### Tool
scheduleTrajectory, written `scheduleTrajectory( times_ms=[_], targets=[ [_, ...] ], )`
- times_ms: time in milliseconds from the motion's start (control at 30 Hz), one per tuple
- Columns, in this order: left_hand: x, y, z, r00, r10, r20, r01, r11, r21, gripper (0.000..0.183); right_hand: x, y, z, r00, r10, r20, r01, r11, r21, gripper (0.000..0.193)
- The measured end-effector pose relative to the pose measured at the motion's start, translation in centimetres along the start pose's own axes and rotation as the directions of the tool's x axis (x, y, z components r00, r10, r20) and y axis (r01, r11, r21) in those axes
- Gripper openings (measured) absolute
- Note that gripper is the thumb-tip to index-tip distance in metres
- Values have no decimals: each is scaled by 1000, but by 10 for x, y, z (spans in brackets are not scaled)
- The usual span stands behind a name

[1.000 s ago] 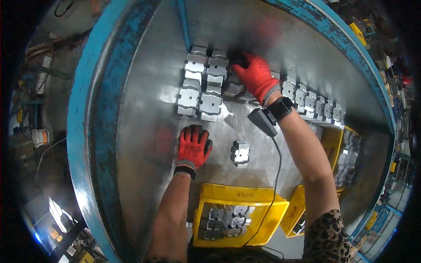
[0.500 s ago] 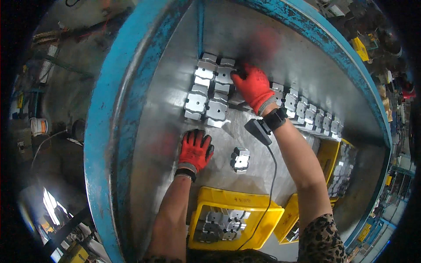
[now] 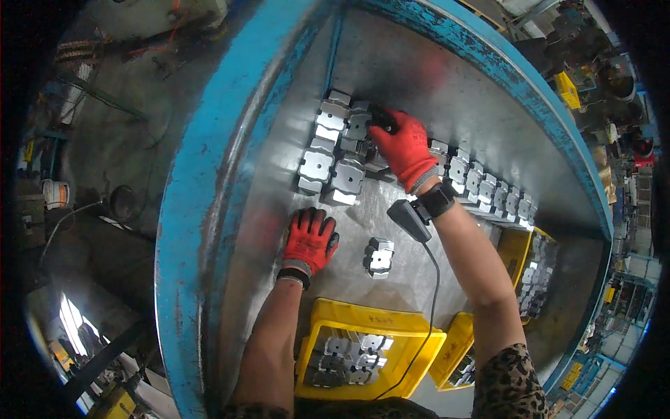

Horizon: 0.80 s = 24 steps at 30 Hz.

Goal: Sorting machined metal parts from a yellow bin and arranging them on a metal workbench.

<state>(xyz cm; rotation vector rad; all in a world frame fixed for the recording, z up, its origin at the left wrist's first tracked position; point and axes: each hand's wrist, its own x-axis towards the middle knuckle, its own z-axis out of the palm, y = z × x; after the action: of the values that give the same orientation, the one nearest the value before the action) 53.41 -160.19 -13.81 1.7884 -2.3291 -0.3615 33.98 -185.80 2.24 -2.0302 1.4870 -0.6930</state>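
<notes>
Right hand (image 3: 405, 148) in red glove, fingers curled onto stacked metal brackets (image 3: 333, 150) at twelve o'clock, left hand (image 3: 308, 239) flat with fingers spread on steel table (image 3: 426, 77), lone bracket (image 3: 379, 256) at its three o'clock, yellow bin (image 3: 363, 328) at six.

A factory workshop: blue-rimmed steel tabletop (image 3: 230, 181), rows of stamped metal brackets (image 3: 488, 185), yellow parts bins (image 3: 370, 328) at the near edge, machinery and cables around.

two hands (image 3: 309, 241), two yellow bins (image 3: 370, 326)
</notes>
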Motion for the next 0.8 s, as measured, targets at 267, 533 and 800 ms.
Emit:
scheduleTrajectory(
  times_ms=[267,533,800],
  targets=[
    [5,3,0,1000,2,23,-2,1000,-30,54,8,5,20,960,90,-264,-97,995,-14,48],
    [0,-1,2,1000,-1,23,1,1000,-9,55,-43,63,-45,956,282,-73,-178,762,623,39],
    [2,1,3,999,-11,49,11,1000,10,58,-52,75,-40,935,354,35,-280,673,685,37]
  ],
)
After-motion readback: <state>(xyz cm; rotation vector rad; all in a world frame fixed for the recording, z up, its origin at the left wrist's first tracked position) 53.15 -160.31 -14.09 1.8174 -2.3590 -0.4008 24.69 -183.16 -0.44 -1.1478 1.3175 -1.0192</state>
